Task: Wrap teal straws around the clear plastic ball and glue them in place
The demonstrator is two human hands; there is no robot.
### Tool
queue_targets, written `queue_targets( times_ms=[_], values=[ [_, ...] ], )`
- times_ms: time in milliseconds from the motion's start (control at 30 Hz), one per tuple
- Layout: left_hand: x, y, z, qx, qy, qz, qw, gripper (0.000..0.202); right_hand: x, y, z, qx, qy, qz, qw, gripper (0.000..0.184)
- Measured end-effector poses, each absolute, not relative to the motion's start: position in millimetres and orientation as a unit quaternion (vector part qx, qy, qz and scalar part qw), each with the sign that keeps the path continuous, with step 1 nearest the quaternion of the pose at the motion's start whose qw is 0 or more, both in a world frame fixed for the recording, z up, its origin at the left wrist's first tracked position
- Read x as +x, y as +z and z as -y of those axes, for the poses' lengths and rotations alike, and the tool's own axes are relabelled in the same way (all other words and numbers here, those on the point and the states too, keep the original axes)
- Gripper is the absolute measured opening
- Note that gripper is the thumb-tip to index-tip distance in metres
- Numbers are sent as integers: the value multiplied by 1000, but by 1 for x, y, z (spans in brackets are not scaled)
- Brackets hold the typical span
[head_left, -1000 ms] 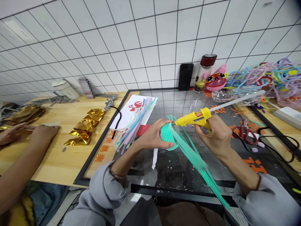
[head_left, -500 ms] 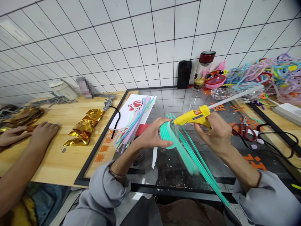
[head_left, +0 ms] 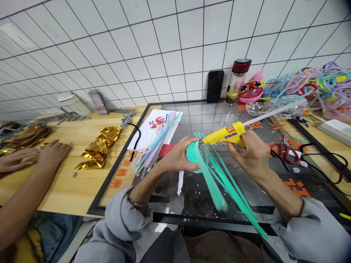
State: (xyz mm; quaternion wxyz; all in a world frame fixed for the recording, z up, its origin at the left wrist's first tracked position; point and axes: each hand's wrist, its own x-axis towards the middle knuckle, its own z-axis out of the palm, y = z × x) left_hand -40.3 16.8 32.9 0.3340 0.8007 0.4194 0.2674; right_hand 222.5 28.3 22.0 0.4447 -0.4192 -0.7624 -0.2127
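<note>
My left hand (head_left: 182,155) is wrapped round a clear, rounded plastic piece (head_left: 203,152) partly covered with green pipe cleaners (head_left: 193,152). One green strand (head_left: 212,184) hangs from it toward me, its lower end blurred. In my right hand (head_left: 253,151) is a yellow hot glue gun (head_left: 223,135) with a long white glue stick (head_left: 270,112) in its back. The gun's nozzle meets the top edge of the green-covered piece, close to my left fingertips. More straight green pipe cleaners (head_left: 238,197) lie on the dark tabletop under the work.
Pastel pipe cleaners (head_left: 157,142) lie on white paper (head_left: 145,126) to the left. Red-handled scissors (head_left: 286,151) and a black cable (head_left: 326,179) are at right. A phone (head_left: 215,87) and a glass bottle (head_left: 236,82) stand by the wall. Another person's hands (head_left: 53,155) rest near gold foil (head_left: 100,148).
The hanging green strand has swung a little left and downward. My hands and the glue gun have hardly moved. The other person's hands have shifted slightly.
</note>
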Motion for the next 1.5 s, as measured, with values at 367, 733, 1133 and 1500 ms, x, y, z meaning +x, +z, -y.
queue_targets(
  times_ms=[367,733,1133,1500],
  values=[
    [-40,35,-16,802,260,-421,335,82,222,24,-28,-412,-209,760,457,17],
    [-40,34,-17,804,266,-413,334,83,223,27,-28,-388,-225,764,463,16],
    [-41,32,-17,809,269,-407,329,83,224,22,-29,-398,-207,770,454,22],
    [-42,32,-18,809,269,-406,327,84,224,27,-28,-380,-203,780,454,26]
  ],
)
